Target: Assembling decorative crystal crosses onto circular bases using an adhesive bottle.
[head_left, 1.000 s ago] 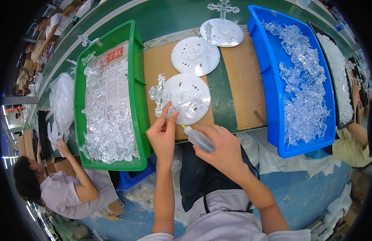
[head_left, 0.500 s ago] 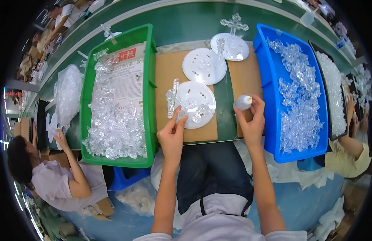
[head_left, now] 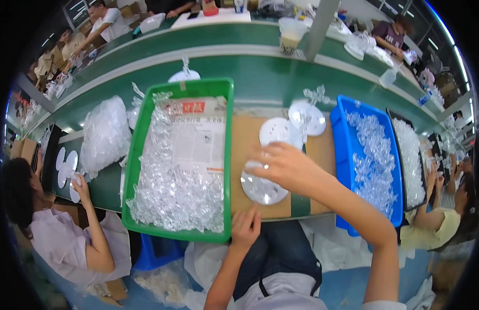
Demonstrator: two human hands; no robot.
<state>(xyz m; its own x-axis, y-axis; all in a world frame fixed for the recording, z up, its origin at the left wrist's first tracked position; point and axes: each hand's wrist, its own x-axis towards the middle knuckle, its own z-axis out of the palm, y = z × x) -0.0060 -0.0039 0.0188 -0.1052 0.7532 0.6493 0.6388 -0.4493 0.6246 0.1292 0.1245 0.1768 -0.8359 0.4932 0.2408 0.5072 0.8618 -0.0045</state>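
My right hand (head_left: 286, 164) reaches across to the left above a round white disc (head_left: 270, 192) on the brown cardboard (head_left: 242, 144). Its fingers are blurred, and whether they hold anything is hidden. My left hand (head_left: 245, 227) is at the near edge of the cardboard, just below that disc. Its fingers are curled together, with any small thing in them out of sight. Behind my right hand lies a second white disc (head_left: 275, 130) with small holes. Farther back, a clear cross-shaped ornament (head_left: 316, 95) rises by another white disc (head_left: 313, 120).
A green bin (head_left: 228, 155) with clear plastic-looking pieces and newspaper stands left. On the right are a blue bin (head_left: 343, 155) and a black tray (head_left: 405, 150) of clear pieces. A clear bag (head_left: 106, 134) lies left. Co-workers sit at both sides; a cup (head_left: 291, 36) stands behind.
My right hand has swung left over the near disc, and the squeeze bottle it held is no longer visible. My left hand has drawn back toward the cardboard's near edge. The view has shifted.
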